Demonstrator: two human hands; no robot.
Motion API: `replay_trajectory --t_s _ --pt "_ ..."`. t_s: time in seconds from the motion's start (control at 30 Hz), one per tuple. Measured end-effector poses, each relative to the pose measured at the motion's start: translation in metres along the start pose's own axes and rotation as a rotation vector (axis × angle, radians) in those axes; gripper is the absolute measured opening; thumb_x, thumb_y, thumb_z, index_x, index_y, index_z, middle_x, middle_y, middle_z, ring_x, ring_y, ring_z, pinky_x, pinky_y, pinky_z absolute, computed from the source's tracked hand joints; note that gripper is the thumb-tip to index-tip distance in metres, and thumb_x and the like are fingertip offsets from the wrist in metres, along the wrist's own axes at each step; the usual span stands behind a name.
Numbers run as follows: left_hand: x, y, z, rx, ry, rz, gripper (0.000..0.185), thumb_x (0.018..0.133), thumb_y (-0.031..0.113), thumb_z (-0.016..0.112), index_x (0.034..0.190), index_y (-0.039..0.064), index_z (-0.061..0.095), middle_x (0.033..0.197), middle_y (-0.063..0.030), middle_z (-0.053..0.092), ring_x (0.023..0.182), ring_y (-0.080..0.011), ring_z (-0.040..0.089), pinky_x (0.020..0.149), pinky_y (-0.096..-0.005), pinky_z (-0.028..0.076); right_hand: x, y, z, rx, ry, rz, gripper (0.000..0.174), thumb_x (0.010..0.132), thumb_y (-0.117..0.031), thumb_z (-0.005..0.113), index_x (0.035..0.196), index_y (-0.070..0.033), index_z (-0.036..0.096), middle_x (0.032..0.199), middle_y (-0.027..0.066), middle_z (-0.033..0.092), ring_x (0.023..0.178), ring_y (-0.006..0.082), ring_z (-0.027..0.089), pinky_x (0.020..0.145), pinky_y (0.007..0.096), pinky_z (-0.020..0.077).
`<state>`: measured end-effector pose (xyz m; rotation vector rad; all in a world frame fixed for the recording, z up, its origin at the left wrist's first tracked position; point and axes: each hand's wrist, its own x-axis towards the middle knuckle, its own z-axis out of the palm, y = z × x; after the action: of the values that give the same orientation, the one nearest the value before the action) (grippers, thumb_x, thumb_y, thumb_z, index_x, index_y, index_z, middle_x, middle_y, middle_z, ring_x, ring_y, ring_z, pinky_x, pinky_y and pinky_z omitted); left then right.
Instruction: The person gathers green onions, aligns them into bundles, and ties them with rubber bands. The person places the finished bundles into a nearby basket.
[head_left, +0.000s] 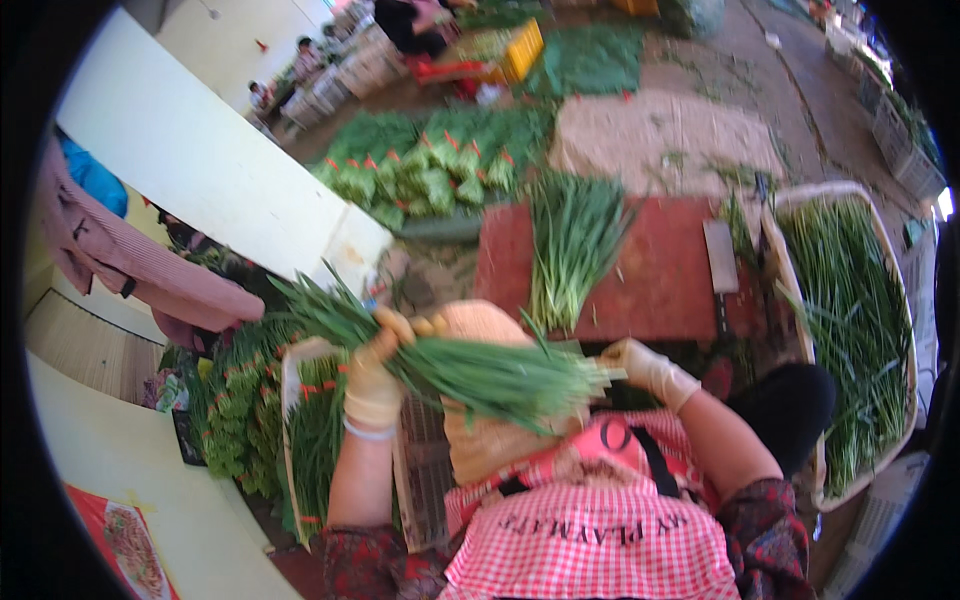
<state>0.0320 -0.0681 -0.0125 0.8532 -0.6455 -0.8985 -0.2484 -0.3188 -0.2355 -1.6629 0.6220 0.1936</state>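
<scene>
My left hand (380, 367), in a pale thin glove, is closed around the leafy part of a bunch of garlic chives (480, 375). The bunch lies nearly level above my lap, with its pale stalk ends to the right. At those ends my right hand (649, 373), also gloved, pinches a pale stalk between its fingertips. Beyond the hands, another loose bunch of chives (574, 247) rests on a red board (660, 277), its white ends towards me. A cleaver with a broad blade (721, 255) lies near the board's right edge, its dark handle pointing towards me.
To my right stands a long pale basket (806, 337) of loose chives. A crate (294, 420) at left holds greens tied with red bands. Tied leafy vegetables (435, 180) lie beyond the board, beside a tan sack cloth (667, 135). A white wall (225, 150) juts in. Other people sit farther off.
</scene>
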Motion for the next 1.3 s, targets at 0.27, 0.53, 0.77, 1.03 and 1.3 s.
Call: replay_trajectory --t_s 0.27,0.53,0.77,1.03,1.3 --pt "-0.010 -0.023 -0.077 -0.201 0.303 0.032 0.013 0.096 0.015 0.072 0.108 0.009 0.072 0.093 -0.0009 0.074 0.108 -0.0211 0.069 0.114 -0.0495 0.047 -0.011 0.014 -0.005 -0.107 0.132 0.119 0.027 0.091 -0.022 0.072 0.109 -0.001 0.076 0.087 0.0118 0.077 0.071 0.0193 0.075 0.071 0.0353 0.0586" --pt "-0.037 -0.047 -0.100 -0.269 0.340 0.119 0.012 0.097 0.016 0.071 0.108 0.011 0.074 0.093 0.0023 0.075 0.105 -0.0194 0.070 0.114 -0.0475 0.047 -0.022 -0.047 -0.015 0.314 0.438 -0.333 0.025 0.099 -0.011 0.068 0.120 0.000 0.072 0.113 0.0084 0.076 0.104 0.0127 0.069 0.094 0.0284 0.0541" --pt "-0.039 -0.057 -0.096 -0.312 0.303 0.183 0.013 0.099 0.016 0.068 0.110 0.011 0.073 0.094 0.0013 0.074 0.105 -0.0204 0.069 0.115 -0.0481 0.046 -0.047 -0.123 0.008 -0.102 0.455 -0.673 0.018 0.097 -0.009 0.067 0.111 0.000 0.075 0.110 0.0130 0.076 0.104 0.0217 0.071 0.095 0.0322 0.0540" --pt "-0.043 -0.061 -0.091 -0.351 0.254 0.268 0.011 0.099 0.015 0.068 0.109 0.012 0.071 0.093 0.0011 0.071 0.106 -0.0204 0.068 0.115 -0.0486 0.046 -0.001 -0.140 0.038 -0.325 0.419 -0.434 0.030 0.095 -0.030 0.069 0.105 -0.003 0.076 0.099 0.0198 0.074 0.096 0.0390 0.071 0.087 0.0436 0.0555" --pt "-0.050 -0.063 -0.097 -0.359 0.223 0.310 0.012 0.100 0.015 0.067 0.111 0.011 0.071 0.092 0.0021 0.070 0.103 -0.0193 0.068 0.114 -0.0470 0.045 0.012 -0.112 0.033 -0.440 0.646 -0.409 0.021 0.089 -0.019 0.072 0.098 -0.001 0.073 0.087 0.0170 0.073 0.079 0.0286 0.071 0.075 0.0380 0.0556"
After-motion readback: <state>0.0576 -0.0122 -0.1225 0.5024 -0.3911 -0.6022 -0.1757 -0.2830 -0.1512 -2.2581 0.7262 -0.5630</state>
